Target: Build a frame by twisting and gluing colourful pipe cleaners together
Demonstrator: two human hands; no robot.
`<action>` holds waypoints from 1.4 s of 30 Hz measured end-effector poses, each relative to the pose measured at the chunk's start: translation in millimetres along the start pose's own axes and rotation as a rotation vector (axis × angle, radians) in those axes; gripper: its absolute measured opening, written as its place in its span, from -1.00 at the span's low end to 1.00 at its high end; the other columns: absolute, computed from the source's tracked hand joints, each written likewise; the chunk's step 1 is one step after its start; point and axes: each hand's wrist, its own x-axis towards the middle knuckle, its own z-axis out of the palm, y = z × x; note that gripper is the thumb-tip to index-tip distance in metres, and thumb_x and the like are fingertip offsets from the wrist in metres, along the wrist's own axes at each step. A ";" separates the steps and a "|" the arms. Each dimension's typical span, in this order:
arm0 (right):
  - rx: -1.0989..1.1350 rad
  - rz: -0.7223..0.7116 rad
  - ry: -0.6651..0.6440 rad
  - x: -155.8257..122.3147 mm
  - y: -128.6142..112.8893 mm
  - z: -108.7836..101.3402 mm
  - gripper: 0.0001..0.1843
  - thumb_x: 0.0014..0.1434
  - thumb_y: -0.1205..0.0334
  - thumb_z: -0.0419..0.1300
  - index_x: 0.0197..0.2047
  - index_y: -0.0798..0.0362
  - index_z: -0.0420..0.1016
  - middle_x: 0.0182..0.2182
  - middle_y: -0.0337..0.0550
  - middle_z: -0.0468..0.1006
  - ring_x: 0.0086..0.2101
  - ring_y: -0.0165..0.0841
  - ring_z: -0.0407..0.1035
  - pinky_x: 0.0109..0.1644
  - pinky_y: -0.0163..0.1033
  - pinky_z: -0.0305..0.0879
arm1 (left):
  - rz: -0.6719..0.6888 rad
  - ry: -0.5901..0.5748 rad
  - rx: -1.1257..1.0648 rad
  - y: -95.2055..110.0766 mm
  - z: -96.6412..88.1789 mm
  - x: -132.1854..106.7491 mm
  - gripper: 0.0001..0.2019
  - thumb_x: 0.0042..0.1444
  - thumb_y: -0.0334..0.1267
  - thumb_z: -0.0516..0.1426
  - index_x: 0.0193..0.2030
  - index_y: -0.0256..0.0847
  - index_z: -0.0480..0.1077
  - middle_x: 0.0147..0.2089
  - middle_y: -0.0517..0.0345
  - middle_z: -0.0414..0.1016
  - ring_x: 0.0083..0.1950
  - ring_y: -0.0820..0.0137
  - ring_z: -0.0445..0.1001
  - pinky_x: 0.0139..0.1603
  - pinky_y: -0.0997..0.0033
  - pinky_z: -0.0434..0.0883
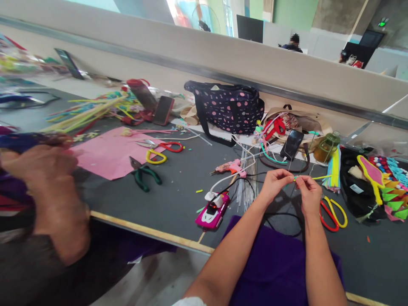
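Observation:
Above the dark grey table, my left hand (276, 185) and my right hand (308, 194) meet fingertip to fingertip, both pinched closed. Between them runs a yellow pipe cleaner (325, 176), whose free end sticks out to the right past my right hand. Thin wire stems (310, 159) show around the fingers, one with a teal tip; whether they are pinched too I cannot tell. Scissors with red and yellow handles (334, 213) lie just right of my right wrist. A purple cloth (270, 263) is beneath my forearms.
A pink glue gun (231, 168), wires (250, 187) and a magenta power strip (213, 210) lie left of my hands. Farther left are green pliers (145, 175), other scissors (157, 155) and a co-worker's blurred hand (47, 165). A phone (292, 144) and jar (327, 146) stand behind.

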 end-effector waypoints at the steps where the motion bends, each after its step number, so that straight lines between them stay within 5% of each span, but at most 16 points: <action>1: 0.001 0.004 -0.004 -0.1 0.2 0.3 -0.76 0.03 0.06 0.30 -0.41 0.08 0.52 -0.56 -0.27 0.48 -0.51 -0.42 0.28 -0.39 -0.30 0.19 | -0.005 0.003 -0.002 0.2 -0.1 0.0 -0.74 -0.17 -0.15 0.35 -0.45 -0.34 0.52 -0.49 0.14 0.49 -0.46 0.50 0.35 -0.37 0.50 0.28; 18: 0.039 0.032 0.017 0.7 2.0 0.2 -0.72 0.01 0.02 0.33 -0.40 0.09 0.52 -0.59 -0.31 0.45 -0.55 -0.46 0.24 -0.41 -0.32 0.16 | -0.148 -0.092 -0.098 7.0 -8.9 0.7 -0.78 -0.11 -0.23 0.28 -0.34 -0.35 0.57 -0.45 0.05 0.55 -0.43 0.44 0.44 -0.30 0.46 0.31; 42: 0.158 0.106 -0.012 -0.3 0.4 -0.3 -0.73 -0.03 0.05 0.36 -0.43 0.10 0.51 -0.59 -0.30 0.44 -0.56 -0.47 0.24 -0.45 -0.33 0.18 | -0.055 -0.214 -0.097 10.5 -11.2 -1.3 -0.71 -0.17 -0.16 0.37 -0.36 -0.34 0.54 -0.38 0.10 0.51 -0.44 0.45 0.45 -0.34 0.43 0.40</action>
